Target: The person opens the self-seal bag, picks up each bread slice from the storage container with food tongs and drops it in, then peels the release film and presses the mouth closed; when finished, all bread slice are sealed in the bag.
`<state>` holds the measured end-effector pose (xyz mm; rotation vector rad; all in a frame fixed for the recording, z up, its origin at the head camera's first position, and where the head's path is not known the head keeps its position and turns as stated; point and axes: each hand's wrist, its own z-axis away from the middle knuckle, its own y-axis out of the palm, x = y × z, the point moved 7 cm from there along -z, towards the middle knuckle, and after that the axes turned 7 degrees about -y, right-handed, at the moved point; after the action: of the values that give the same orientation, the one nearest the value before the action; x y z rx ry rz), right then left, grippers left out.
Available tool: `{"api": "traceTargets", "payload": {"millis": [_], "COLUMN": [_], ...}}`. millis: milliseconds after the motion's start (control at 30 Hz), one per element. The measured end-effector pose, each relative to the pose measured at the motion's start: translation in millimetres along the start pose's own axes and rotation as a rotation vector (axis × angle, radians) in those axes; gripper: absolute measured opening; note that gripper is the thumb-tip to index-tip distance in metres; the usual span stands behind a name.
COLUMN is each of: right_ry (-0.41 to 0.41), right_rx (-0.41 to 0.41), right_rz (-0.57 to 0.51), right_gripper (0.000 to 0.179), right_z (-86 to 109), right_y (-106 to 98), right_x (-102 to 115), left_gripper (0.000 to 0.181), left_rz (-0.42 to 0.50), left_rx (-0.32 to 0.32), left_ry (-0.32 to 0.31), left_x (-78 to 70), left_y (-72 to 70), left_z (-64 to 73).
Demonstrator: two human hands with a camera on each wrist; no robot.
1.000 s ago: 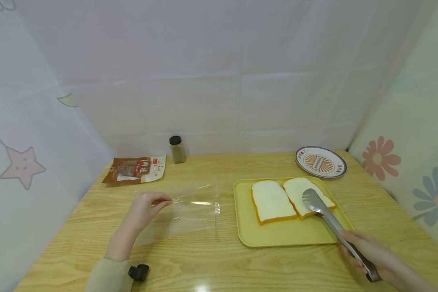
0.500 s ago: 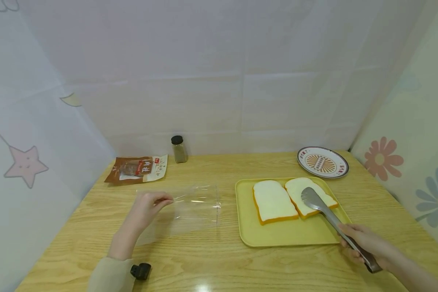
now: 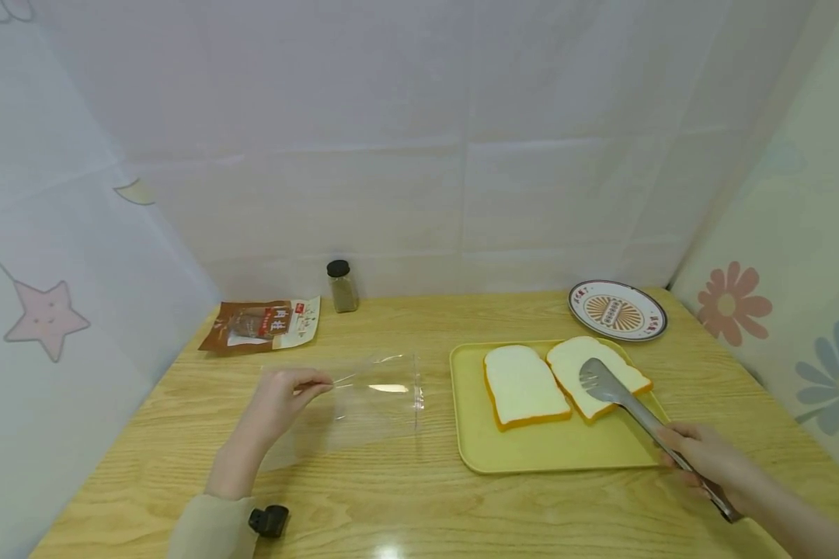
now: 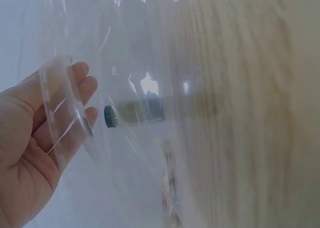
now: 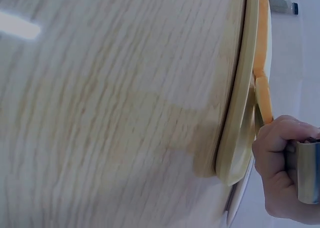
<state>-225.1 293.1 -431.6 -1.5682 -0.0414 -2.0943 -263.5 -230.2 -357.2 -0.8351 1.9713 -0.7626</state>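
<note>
In the head view my left hand (image 3: 280,400) pinches the upper layer of a clear plastic bag (image 3: 381,419), lifting it a little off the table. The bag's end toward the tray stands slightly apart. My right hand (image 3: 709,458) grips metal tongs (image 3: 639,415) by the handle. Their slotted head lies over the right bread slice (image 3: 573,357), and the lower arm seems to be under it, mostly hidden. That slice is slightly tilted. A left bread slice (image 3: 524,384) lies flat beside it on the yellow tray (image 3: 531,458).
A round patterned plate (image 3: 617,310) stands behind the tray at the right. At the back left are a spice jar (image 3: 342,287) with a black lid and a brown-and-white packet (image 3: 260,324). A fabric backdrop (image 3: 419,155) closes off the back and sides.
The right bread slice has turned and shifted slightly right with the tongs. My right hand has moved a little right along with them. The left hand keeps its pinch on the bag.
</note>
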Motion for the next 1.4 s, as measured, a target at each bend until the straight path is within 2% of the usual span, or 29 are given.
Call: {"api": "traceTargets", "payload": {"millis": [167, 333, 433, 600, 833, 1133, 1400], "right_ry": [-0.004, 0.008, 0.001, -0.043, -0.093, -0.227, -0.239], "right_rx": [-0.068, -0.094, -0.077, -0.001, 0.144, 0.332, 0.409], "right_rz": [0.051, 0.083, 0.072, 0.064, 0.021, 0.024, 0.091], "right_gripper": [0.04, 0.045, 0.042, 0.038, 0.036, 0.038, 0.042], "right_z": [4.4, 10.8, 14.1, 16.9, 8.6, -16.1, -47.9], "right_y": [-12, -20, -24, -22, 8, 56, 84], "right_x": [1, 3, 7, 22, 51, 85, 103], "left_gripper": [0.008, 0.009, 0.009, 0.008, 0.008, 0.008, 0.008], "left_rz": [-0.007, -0.019, -0.018, -0.012, -0.018, -0.025, -0.01], "left_rx": [-0.004, 0.006, 0.005, -0.008, -0.004, 0.006, 0.011], "left_ry": [0.006, 0.0, -0.002, 0.01, 0.001, -0.026, -0.029], "left_x": [1.3, 2.8, 3.1, 3.3, 4.0, 1.4, 0.2], "left_y": [0.7, 1.7, 1.5, 1.6, 1.8, 1.0, 2.9], "left_z": [-1.1, -1.6, -1.5, -1.0, -0.9, -0.8, -1.5]}}
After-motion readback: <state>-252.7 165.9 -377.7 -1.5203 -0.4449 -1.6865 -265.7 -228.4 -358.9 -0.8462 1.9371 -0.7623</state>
